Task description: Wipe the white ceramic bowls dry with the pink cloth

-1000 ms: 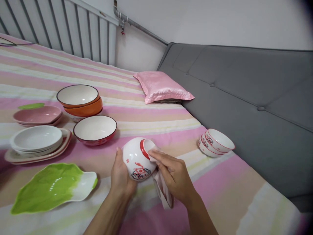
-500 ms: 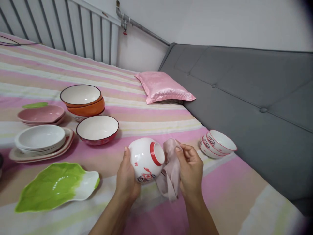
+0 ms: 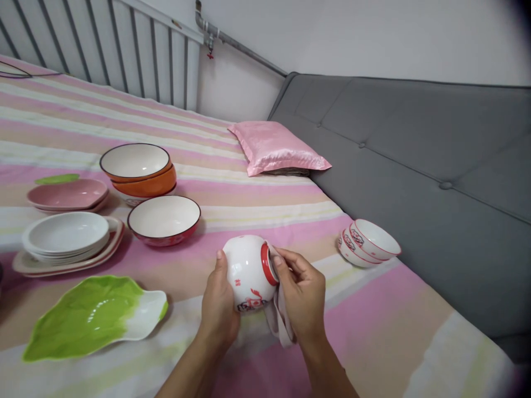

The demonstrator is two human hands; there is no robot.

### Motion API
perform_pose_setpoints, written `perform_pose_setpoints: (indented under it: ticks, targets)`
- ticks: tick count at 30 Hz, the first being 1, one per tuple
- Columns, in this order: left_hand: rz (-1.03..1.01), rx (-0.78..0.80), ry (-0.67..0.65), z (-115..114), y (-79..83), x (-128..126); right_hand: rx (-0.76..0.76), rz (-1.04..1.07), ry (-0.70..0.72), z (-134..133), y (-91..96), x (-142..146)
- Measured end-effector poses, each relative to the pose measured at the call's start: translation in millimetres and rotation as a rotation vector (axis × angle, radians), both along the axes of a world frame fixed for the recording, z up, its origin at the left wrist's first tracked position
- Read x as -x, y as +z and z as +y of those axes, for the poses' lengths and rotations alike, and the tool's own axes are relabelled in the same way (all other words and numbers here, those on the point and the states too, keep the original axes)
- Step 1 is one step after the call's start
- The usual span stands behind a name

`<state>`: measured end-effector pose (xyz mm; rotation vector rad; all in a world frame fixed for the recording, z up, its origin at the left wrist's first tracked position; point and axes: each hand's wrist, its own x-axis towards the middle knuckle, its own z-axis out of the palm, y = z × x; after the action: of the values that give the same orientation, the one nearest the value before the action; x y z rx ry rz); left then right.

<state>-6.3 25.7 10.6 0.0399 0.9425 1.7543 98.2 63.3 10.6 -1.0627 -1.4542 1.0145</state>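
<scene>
A white bowl (image 3: 245,271) with a red foot ring and a printed red-and-black figure is tipped on its side, its base facing right. My left hand (image 3: 219,303) grips it from the left, thumb on the outer wall. My right hand (image 3: 302,293) is closed on a pale pink cloth (image 3: 279,320) and presses it against the foot of the bowl. Part of the cloth hangs below the fingers. The bowl's mouth is hidden behind my left hand.
Left on the striped bedspread are a green leaf-shaped dish (image 3: 89,318), stacked white plates (image 3: 66,235), pink dishes (image 3: 68,194), a red bowl (image 3: 165,221) and stacked orange bowls (image 3: 145,179). White bowls (image 3: 369,243) stand right, near the grey headboard (image 3: 406,143). A pink pillow (image 3: 277,145) lies behind.
My right hand has moved left with the cloth, from beside the bowl onto its foot. The bowl has shifted slightly right in my left hand.
</scene>
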Motion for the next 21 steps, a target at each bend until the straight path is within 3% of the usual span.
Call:
perform_pose_setpoints:
  ticks: [14,21]
  targets:
    - [-0.017,-0.013,-0.039,1.6,0.3,-1.4,0.069,0.132,0.115,5.2,-3.0,-3.5]
    - [-0.024,-0.022,-0.042,-0.9,2.7,0.5,0.012,0.050,0.255,6.6,5.7,-10.7]
